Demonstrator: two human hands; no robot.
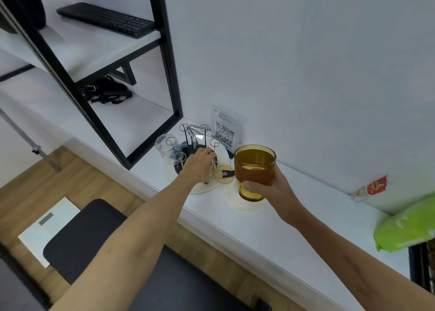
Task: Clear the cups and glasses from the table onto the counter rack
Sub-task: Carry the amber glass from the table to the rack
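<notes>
Amber glass [255, 169] is sitting upright in the right hand [270, 188], gripped low, just right of the cup rack [202, 150] where the left hand [200, 164] is curling around a clear glass.

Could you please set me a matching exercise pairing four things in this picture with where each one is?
Things:
1. amber glass
2. clear glass
3. keyboard
4. QR code sign

Places:
A. upside down on a peg of the cup rack
B. on a shelf of the black-framed unit
C. held in the right hand
D. standing against the wall behind the cup rack

Pairs: 1-C, 2-A, 3-B, 4-D
</notes>
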